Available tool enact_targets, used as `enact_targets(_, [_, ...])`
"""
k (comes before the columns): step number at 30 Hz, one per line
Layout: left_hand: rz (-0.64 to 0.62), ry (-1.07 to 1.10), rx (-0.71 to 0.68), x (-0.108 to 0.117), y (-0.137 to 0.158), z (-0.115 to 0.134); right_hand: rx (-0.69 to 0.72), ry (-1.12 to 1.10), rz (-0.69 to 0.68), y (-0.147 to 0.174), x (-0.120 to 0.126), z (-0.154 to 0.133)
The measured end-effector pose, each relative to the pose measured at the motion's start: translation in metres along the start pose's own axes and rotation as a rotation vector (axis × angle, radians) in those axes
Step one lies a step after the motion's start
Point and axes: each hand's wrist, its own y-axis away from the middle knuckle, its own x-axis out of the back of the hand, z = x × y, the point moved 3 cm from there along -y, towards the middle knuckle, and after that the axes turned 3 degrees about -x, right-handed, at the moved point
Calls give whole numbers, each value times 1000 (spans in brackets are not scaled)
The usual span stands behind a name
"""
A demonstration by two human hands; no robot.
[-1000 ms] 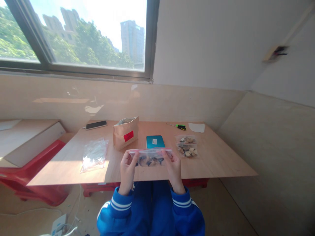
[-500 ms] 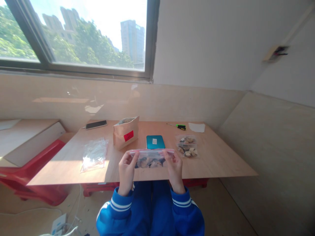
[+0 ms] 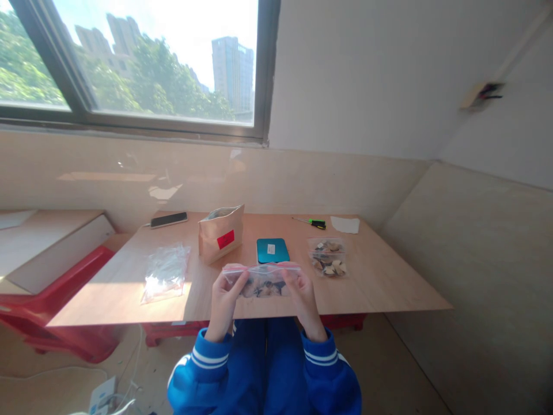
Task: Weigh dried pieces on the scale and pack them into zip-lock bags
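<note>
The clear bag (image 3: 261, 280) lies sideways between both hands; left hand (image 3: 222, 300) and right hand (image 3: 303, 297) pinch its ends.

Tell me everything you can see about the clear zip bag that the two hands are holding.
The zip bag is a small pouch of clear, soft plastic with a pink strip along its top edge. It holds a loose heap of small dark and pale pieces, too small to identify. It is held level, long side across, above the near edge of the wooden table. The left hand pinches its left end and the right hand its right end. Whether the seal is closed cannot be told.
</note>
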Motion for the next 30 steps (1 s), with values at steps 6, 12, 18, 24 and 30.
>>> enact_targets(6, [6,-5,2,1,0,4,18,81,76,0,-1,1])
enact_targets(12, [-12,-20,9,2,2,6,54,92,159,1,0,-4])
enact_targets(18, [7,-48,-36,2,6,13,86,68,162,5,-1,-11])
enact_targets(24, [-9,-15,-21,-3,7,17,12,12,176,4,1,-4])
enact_targets(30, [-200,100,61,-6,9,17,-66,-99,-141,6,-5,-10])
